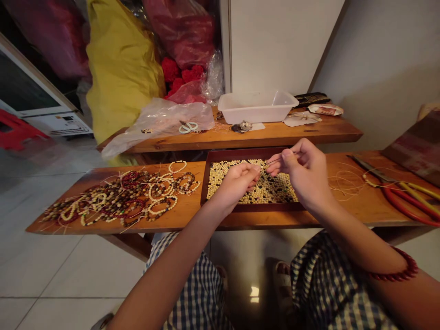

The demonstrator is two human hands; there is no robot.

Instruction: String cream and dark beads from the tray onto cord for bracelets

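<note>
Both my hands are over a dark red tray point(203, 183) filled with small cream and dark beads point(275, 188). My left hand point(240, 181) is closed in a pinch above the middle of the beads; what its fingertips hold is too small to make out. Just to its right, my right hand point(302, 167) pinches a thin strand point(275, 160) between thumb and fingers; whether it is thread or a needle I cannot tell. The two hands are close together but apart. Left of the tray lies a heap of beaded bracelets point(117, 197) with loose string ends.
Red-handled pliers point(405, 197), yellow-handled pliers point(417, 190) and a beaded cord point(369, 181) lie on the bench's right point(347, 211). A cardboard box point(417, 146) stands behind them. On the rear bench are a white plastic bin point(257, 110), scissors point(188, 128) and a clear bag point(165, 114).
</note>
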